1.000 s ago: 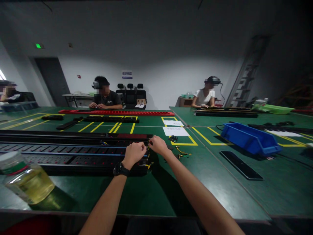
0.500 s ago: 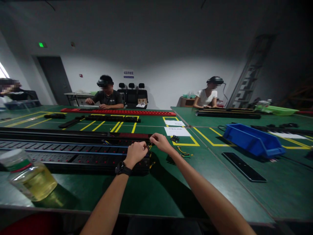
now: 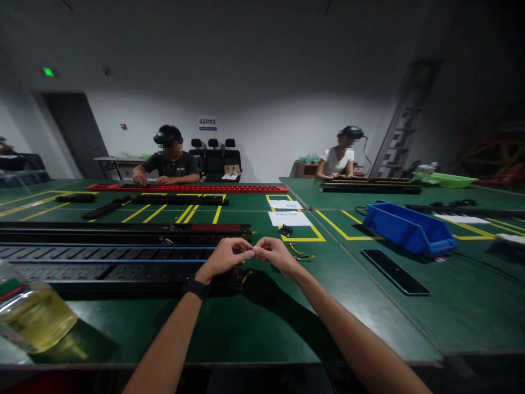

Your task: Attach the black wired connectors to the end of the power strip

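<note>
My left hand (image 3: 225,256) and my right hand (image 3: 275,255) meet fingertip to fingertip, both pinched, over the right end of the long black socket strips (image 3: 156,272). Whatever lies between the fingertips is too small to make out. The strips have rows of outlets with red dots and a blue edge line. Yellow wires (image 3: 246,276) stick out of the nearest strip's end, just below my hands. To the right of my right hand lie loose yellow and green wires (image 3: 298,253) and a small black part (image 3: 286,230).
A bottle of yellow liquid (image 3: 39,317) stands at the left front. On the right are a phone (image 3: 394,272) and a blue bin (image 3: 408,227). White papers (image 3: 289,218) lie farther back, beyond them a red rail (image 3: 188,189). Two people sit across the table (image 3: 254,339).
My hands have come off the strip's end and drawn together, fingertips touching, slightly to its right. The view has shifted a little to the right.
</note>
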Tool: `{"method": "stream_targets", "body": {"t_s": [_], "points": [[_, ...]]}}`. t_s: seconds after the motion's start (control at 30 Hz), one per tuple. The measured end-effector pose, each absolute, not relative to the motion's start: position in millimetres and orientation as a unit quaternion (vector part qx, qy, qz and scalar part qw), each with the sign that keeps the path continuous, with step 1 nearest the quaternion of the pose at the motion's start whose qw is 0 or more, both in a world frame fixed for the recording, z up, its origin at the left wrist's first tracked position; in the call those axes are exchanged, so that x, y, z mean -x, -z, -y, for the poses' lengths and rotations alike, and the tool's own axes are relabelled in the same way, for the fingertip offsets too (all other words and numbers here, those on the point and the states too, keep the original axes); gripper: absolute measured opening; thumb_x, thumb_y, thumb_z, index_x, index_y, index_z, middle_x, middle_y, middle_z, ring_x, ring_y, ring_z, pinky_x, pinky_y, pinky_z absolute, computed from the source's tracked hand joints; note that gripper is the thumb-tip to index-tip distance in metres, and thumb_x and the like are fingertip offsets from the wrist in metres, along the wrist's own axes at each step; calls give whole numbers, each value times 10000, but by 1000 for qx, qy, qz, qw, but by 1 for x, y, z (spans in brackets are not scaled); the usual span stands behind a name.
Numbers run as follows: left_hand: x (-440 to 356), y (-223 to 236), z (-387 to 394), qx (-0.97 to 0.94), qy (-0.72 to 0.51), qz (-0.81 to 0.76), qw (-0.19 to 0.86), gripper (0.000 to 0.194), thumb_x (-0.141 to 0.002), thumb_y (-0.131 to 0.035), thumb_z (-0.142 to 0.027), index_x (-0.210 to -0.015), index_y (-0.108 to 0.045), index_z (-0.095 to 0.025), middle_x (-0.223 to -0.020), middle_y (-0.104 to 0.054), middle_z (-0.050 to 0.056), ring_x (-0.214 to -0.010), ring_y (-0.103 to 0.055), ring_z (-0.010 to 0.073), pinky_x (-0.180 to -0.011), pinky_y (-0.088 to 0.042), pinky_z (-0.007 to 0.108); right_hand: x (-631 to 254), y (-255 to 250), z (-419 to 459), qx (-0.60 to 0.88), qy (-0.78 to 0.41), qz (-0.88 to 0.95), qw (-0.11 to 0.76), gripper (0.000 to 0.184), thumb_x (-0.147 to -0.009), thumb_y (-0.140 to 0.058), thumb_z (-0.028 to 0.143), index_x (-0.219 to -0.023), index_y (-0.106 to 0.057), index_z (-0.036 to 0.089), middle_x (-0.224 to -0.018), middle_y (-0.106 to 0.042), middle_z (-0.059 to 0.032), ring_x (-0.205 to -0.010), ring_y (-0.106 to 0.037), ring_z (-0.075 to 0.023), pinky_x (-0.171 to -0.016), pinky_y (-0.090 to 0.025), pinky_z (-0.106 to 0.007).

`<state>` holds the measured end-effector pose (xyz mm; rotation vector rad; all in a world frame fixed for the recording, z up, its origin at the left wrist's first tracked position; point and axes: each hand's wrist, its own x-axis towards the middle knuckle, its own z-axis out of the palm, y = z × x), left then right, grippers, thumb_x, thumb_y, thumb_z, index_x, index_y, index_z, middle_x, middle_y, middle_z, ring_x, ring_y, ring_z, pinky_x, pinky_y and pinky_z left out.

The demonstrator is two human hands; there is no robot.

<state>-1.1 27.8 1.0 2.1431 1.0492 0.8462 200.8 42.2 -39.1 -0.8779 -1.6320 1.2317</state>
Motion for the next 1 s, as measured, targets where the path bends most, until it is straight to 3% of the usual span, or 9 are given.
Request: {"method": "stream_targets", "body": {"t_s": [0.23,0.33,0.47,0.6,0.83,1.0], "points": [[4,1,-34,-781,-369,-404,303,280,-858,-658,-417,-910,-714,-147,-897,-753,71,-826,-678,183,-760,-542,295,-208,34,-40,337,-463,705,419,453,-835,-689,607,-909,-680,160,-790,-684,-27,-618,-538,-110,-568,-417,-221],[4,0,-36,-759,-407,-428,274,207,-844,-637,-353,-884,-679,-155,-866,-734,57,-799,-662,172,-754,-535,291,-211,36,-40,353,-360,766,399,317,-892,-657,469,-887,-701,155,-796,-689,-29,-662,-558,-126,-598,-411,-226],[7,3,-39,-761,-406,-441,247,156,-832,-602,-304,-877,-663,-167,-858,-720,43,-789,-642,166,-756,-520,288,-211,42,-35,345,-238,862,286,72,-849,-676,207,-872,-737,174,-830,-721,-23,-717,-605,-146,-663,-421,-233],[12,3,-40,-791,-358,-433,242,163,-836,-590,-293,-876,-694,-174,-869,-731,37,-805,-654,171,-756,-502,279,-206,45,-31,339,-193,892,230,126,-847,-674,142,-918,-759,200,-899,-744,-31,-809,-645,-168,-744,-437,-241],[14,-2,-36,-818,-278,-446,233,212,-822,-597,-341,-806,-714,-165,-828,-738,45,-770,-652,184,-710,-464,276,-203,49,-31,332,-171,898,232,133,-872,-674,133,-909,-772,216,-893,-736,-25,-855,-646,-172,-793,-438,-246],[13,3,-41,-819,-267,-456,222,321,-847,-573,-439,-727,-681,-161,-744,-698,30,-704,-607,177,-664,-412,276,-203,52,-32,335,-184,890,250,120,-848,-688,116,-900,-767,189,-880,-740,-35,-796,-640,-162,-744,-434,-245]]}}
